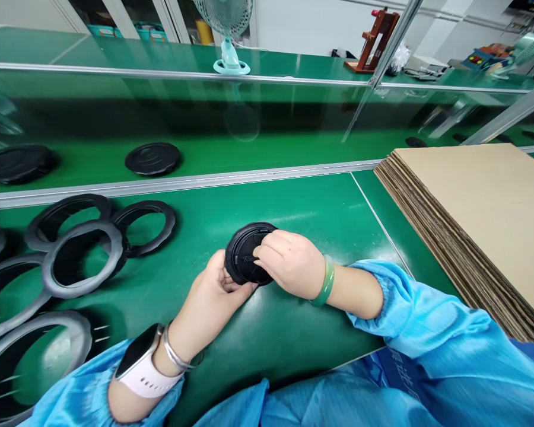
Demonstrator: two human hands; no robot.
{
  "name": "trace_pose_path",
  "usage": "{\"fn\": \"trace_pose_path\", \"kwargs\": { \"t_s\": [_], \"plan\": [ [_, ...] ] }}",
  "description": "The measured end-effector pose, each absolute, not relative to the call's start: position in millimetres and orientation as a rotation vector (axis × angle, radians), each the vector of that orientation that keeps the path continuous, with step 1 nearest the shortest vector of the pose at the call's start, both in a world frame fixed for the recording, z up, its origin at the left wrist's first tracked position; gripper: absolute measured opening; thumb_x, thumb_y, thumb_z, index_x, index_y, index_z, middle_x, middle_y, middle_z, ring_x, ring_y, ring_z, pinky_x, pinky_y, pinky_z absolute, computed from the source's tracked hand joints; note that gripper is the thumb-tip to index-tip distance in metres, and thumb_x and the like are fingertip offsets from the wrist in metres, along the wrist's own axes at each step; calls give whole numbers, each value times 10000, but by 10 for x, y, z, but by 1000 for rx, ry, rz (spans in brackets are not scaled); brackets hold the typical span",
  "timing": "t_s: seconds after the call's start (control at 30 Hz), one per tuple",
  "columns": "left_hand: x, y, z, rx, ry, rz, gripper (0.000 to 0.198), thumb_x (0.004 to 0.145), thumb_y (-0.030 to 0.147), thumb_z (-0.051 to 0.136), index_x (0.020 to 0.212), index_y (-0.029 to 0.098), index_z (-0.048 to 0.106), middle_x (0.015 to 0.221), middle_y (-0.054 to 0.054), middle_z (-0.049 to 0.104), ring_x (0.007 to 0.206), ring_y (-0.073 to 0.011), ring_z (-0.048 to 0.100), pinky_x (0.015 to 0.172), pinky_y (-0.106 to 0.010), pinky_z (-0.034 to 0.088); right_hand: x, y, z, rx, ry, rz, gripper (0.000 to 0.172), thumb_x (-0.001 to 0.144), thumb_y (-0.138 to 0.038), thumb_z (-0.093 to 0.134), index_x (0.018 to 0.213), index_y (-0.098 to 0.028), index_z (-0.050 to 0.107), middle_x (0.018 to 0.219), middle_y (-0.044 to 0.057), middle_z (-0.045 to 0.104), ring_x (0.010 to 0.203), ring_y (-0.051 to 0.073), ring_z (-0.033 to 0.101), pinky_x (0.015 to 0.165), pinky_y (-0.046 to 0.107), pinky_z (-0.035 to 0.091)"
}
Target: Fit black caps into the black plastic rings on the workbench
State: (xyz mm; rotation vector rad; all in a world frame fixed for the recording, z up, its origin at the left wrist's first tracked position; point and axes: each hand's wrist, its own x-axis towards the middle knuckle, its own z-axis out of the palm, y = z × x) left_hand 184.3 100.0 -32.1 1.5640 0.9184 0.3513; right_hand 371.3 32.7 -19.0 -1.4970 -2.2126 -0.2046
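A round black plastic part (244, 252), shaped like a lid with a raised rim, is tilted toward me above the green table. My left hand (220, 290) grips its lower left edge, the thumb along the bottom. Over its right side, my right hand (289, 261) is closed with its fingertips pressed together at the part's middle. Those fingers cover the right part of its face, and whether they pinch a small piece there cannot be made out. Several black rings (82, 290) lie left of my left hand, some stacked or overlapping.
Behind a metal rail (204, 179), a green conveyor belt (249, 155) carries black round parts (152, 158). A tall stack of cardboard sheets (480, 178) stands on the right. On the shelf beyond are a small fan (228, 35) and a brown press-like stand (376, 41).
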Motion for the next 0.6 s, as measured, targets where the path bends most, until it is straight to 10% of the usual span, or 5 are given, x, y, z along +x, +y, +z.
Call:
{"fn": "trace_pose_path", "kwargs": {
  "t_s": [0.6],
  "plan": [
    [1857, 1008, -340, 1541, 929, 365, 554, 658, 318, 809, 1098, 214, 491, 887, 10, 703, 808, -202, 697, 693, -310, 568, 3698, 328, -204, -1509, -2242, -187, 196, 1006, -149, 469, 868, -128, 607, 857, 94, 566, 799, 247, 499, 741, 366, 477]
  ]
}}
